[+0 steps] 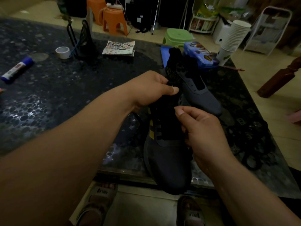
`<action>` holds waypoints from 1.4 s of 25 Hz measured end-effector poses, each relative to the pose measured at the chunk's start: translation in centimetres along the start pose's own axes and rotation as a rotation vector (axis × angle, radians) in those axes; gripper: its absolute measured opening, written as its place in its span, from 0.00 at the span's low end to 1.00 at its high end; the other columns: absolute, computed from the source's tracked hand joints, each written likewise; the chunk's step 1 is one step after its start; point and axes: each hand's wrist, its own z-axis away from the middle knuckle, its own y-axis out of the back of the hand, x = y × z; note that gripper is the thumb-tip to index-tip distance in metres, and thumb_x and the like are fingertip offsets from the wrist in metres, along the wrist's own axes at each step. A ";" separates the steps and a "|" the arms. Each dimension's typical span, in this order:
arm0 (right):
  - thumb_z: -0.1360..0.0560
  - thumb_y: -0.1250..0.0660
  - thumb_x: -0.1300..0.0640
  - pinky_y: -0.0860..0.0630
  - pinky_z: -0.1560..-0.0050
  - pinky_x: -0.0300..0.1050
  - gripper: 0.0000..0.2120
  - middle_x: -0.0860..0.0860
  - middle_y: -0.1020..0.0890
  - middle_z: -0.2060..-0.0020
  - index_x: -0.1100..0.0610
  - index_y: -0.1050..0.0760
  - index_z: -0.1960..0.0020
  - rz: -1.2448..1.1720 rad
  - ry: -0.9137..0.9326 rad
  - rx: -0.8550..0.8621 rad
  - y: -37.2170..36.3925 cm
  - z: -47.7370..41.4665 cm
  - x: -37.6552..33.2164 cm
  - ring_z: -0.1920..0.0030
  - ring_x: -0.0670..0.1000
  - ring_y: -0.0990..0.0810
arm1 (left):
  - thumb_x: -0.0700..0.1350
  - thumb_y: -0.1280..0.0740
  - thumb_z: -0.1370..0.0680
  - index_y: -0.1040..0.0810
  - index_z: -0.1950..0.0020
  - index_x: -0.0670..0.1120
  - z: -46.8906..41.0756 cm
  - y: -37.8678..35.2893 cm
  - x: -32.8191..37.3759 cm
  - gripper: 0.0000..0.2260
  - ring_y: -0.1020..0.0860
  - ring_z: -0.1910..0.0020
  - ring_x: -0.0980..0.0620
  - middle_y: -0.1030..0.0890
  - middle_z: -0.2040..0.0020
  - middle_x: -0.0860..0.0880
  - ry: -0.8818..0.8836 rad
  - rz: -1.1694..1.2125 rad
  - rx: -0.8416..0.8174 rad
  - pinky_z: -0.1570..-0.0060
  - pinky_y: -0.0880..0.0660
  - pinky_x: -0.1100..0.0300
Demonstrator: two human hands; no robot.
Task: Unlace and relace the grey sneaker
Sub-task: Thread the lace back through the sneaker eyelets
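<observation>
Grey sneaker (169, 160) sits at the near edge of the table (48, 95), between both hands. Its long axis runs near-to-far: toe points back at the person and overhangs the edge, heel/collar end is away. Left hand (153, 88) is at the far, collar end, w/ thumb and fingers clamped on a black lace (169, 84); it could be tongue fabric, too dark to be sure. Right hand (202, 129) is just beside the eyelet rows on the shoe's right flank, thumb and forefinger tips pressed together and the rest curled. Whether a lace end is btwn them, can't tell. Dark crossings over the mid-section suggest it's still partly laced. So the working zone lies btwn the two hands, w/ the right hand nearer the lower eyelets, and any pull probably goes along the shoe's axis, up and away from the toe. A second sneaker (202, 97) lies just beyond, eyelets bare, toe pointing right and toward the person.
</observation>
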 end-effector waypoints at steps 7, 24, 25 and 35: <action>0.19 0.33 0.63 0.36 0.80 0.28 0.04 0.43 0.25 0.80 0.62 0.19 0.50 -0.136 -0.115 -0.061 -0.5 0.3 -2.2 0.81 0.39 0.29 | 0.48 0.26 0.22 0.19 0.56 0.40 0.0 -1.3 0.2 0.11 0.28 0.68 0.50 0.25 0.64 0.44 -0.003 -0.048 0.128 0.66 0.31 0.58; 0.19 0.35 0.61 0.45 0.80 0.36 0.11 0.45 0.39 0.78 0.53 0.22 0.60 -0.353 -0.328 -0.155 0.6 -1.0 0.1 0.80 0.43 0.44 | 0.43 0.26 0.22 0.20 0.50 0.50 6.4 -0.6 -2.3 0.04 0.24 0.47 0.56 0.28 0.45 0.54 -0.489 -0.561 0.115 0.43 0.25 0.59; 0.19 0.35 0.60 0.45 0.80 0.36 0.11 0.46 0.39 0.78 0.53 0.22 0.59 -0.351 -0.327 -0.155 0.6 -1.0 0.1 0.80 0.43 0.44 | 0.43 0.26 0.22 0.20 0.50 0.50 6.3 -0.6 -2.1 0.04 0.24 0.47 0.57 0.28 0.45 0.54 -0.491 -0.565 0.101 0.43 0.26 0.60; 0.18 0.34 0.59 0.39 0.77 0.36 0.06 0.45 0.30 0.77 0.55 0.19 0.52 -0.147 -0.145 -0.114 0.4 -0.3 -0.3 0.78 0.42 0.36 | 0.41 0.28 0.21 0.20 0.53 0.48 5.7 -0.6 -2.1 0.03 0.23 0.48 0.56 0.25 0.46 0.52 -0.530 -0.540 0.089 0.45 0.26 0.61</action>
